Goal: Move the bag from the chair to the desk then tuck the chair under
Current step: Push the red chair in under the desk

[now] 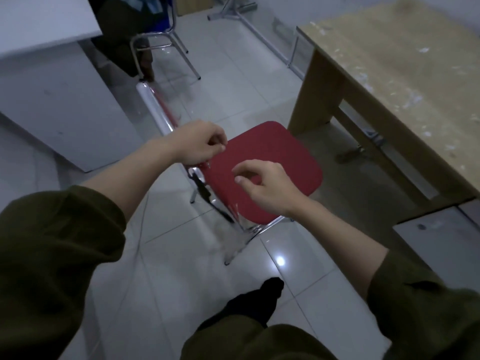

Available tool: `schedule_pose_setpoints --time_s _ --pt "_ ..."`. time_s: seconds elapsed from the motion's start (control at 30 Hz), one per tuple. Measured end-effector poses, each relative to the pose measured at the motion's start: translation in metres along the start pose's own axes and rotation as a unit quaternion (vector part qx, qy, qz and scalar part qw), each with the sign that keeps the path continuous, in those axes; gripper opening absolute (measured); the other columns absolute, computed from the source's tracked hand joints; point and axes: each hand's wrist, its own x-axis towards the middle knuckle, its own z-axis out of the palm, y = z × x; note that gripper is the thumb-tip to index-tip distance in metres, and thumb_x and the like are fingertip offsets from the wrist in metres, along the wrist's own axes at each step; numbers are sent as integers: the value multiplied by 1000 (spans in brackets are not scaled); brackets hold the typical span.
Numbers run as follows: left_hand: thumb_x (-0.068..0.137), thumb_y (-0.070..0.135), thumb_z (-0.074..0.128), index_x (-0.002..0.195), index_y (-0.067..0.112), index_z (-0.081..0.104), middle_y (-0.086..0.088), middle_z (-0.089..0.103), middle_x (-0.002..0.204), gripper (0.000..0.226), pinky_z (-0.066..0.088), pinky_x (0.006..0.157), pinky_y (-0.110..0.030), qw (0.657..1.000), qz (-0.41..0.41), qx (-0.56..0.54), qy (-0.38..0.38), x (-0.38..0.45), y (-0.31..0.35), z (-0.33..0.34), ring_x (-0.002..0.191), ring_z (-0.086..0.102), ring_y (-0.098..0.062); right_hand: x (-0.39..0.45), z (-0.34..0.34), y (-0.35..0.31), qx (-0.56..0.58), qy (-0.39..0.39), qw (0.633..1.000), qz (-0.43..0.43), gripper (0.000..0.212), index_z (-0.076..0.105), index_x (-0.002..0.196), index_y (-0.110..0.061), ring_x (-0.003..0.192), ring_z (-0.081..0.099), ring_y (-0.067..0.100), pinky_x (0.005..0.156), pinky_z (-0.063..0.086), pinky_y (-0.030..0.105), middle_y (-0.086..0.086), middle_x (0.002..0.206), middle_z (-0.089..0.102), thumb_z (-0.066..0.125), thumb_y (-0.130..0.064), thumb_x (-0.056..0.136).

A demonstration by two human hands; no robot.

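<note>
A red-seated chair (272, 162) with a chrome frame stands on the tiled floor, just left of the wooden desk (405, 81). Its backrest (158, 105) is wrapped in clear plastic. The seat is bare, and no bag shows on it or on the visible part of the desk. My left hand (200, 146) hovers at the seat's back edge, by the lower end of the backrest, fingers curled closed with nothing seen in them. My right hand (265, 185) is over the near side of the seat, fingers apart and holding nothing.
A second chrome chair (166, 40) stands at the back with a person's leg beside it. A white table (44, 19) and a grey panel (59, 100) are on the left. A grey box (441, 242) sits under the desk's near end. My foot (270, 289) is behind the chair.
</note>
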Motion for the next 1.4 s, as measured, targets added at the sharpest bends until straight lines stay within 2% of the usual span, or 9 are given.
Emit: schedule_pose_setpoints --time_s 0.1,0.27,0.5,0.63,0.8,1.0,1.1,1.3,1.4 --pt "88 26 49 95 11 67 -11 72 93 24 47 78 -35 994 34 74 69 -14 -13 -4 84 62 -28 -6 28 -22 16 11 1000 -5 25 63 107 -11 93 60 21 83 47 28 10 102 65 61 -21 85" --pt "87 30 38 83 9 68 -11 73 88 37 34 86 -37 980 65 86 166 -23 -19 14 87 62 -32 -15 63 -38 -2 80 997 16 29 58 111 -10 96 59 26 88 49 43 14 105 64 60 -20 84" --pt "87 30 35 82 8 68 -12 72 86 39 32 87 -39 974 73 75 203 -24 -20 21 87 61 -32 -25 79 -47 -14 135 988 76 28 58 113 -11 100 58 22 91 48 34 10 109 62 60 -15 84" --pt "88 27 40 83 9 68 -11 70 81 34 32 84 -38 971 109 57 207 -25 -25 20 84 60 -31 -13 86 -54 -11 174 978 118 23 56 95 -15 86 60 17 81 53 38 2 96 64 68 -27 79" --pt "89 34 35 78 6 63 -2 51 68 42 34 73 -34 958 251 18 140 -26 -52 4 71 52 -24 0 96 -62 -102 231 961 115 30 47 85 -9 66 57 23 65 51 44 -1 75 60 71 -23 74" --pt "88 45 33 99 10 65 -9 67 95 49 37 82 -32 928 360 68 68 -3 -105 -28 90 59 -25 6 93 -63 -134 202 962 125 28 38 81 -22 65 51 19 64 51 40 -1 78 55 66 -17 79" --pt "87 46 32 114 11 57 -9 65 108 51 37 91 -34 912 395 100 36 14 -116 -40 101 58 -27 4 86 -54 -143 233 948 162 21 43 85 -13 71 59 28 67 54 48 9 82 61 63 -13 80" --pt "85 29 48 132 16 43 -9 55 131 49 33 101 -40 914 391 109 15 44 -117 -53 121 49 -30 -6 56 -47 -211 328 855 340 16 51 96 -14 83 59 30 68 52 41 11 95 65 59 -15 83" --pt "82 19 54 135 18 38 -6 49 136 55 33 101 -41 926 366 87 8 51 -115 -52 125 44 -28 4 43 -45 -223 351 812 409 34 52 110 -14 93 57 33 71 48 38 14 105 63 60 -6 77"
